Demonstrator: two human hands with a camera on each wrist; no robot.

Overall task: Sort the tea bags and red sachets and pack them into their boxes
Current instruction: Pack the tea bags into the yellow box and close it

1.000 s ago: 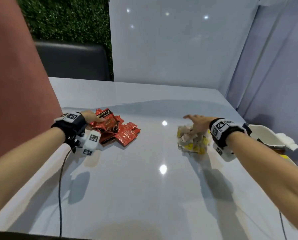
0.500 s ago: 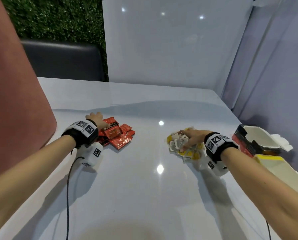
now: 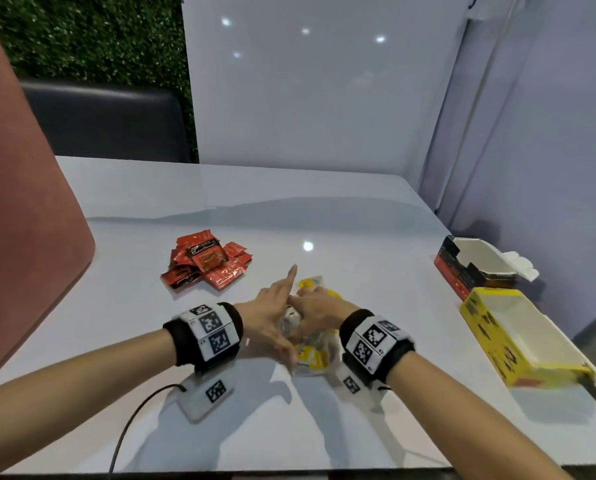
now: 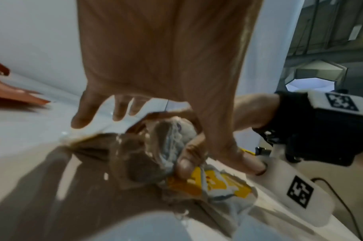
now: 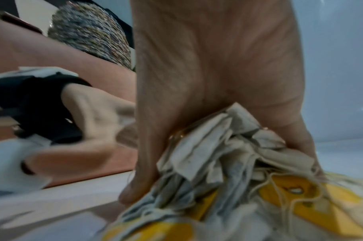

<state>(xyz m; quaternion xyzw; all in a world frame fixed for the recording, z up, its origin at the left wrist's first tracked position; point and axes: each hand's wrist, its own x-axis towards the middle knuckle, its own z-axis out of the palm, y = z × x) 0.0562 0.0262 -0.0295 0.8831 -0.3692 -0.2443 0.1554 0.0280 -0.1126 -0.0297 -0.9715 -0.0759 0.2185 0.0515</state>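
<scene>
**Gathering the tea bags, with both boxes yet to be filled**

Spreading beneath both forearms, the glossy white table (image 3: pixel 324 209) carries everything in the job. Well to the right of the hands, at the table's edge, lies the open yellow cardboard box (image 3: pixel 518 337), its white inside showing nothing packed as far as the head view reveals. Just beyond it sits the open red-and-black cardboard box (image 3: pixel 462 268), whose contents cannot be made out from here.

Ahead and to the left of the hands, apart from both of them, the heap of glossy red foil sachets (image 3: pixel 208 263) lies on its own with no hand on it.

Directly under the hands is the crumpled pile of white paper tea bags with yellow tags (image 3: pixel 312 356). The right hand (image 3: pixel 315 315) curls its fingers and thumb round a bunch of them, as the right wrist view shows plainly. The left hand (image 3: pixel 272 315) reaches in beside it, fingers mostly straight and spread, the forefinger pointing forward; its thumb presses against the bags in the left wrist view, more a steadying touch than a grip.

Judging by this, the sorting looks done: reds in one heap, tea bags in another. The packing appears barely begun, with both heaps still to go into their boxes.
</scene>
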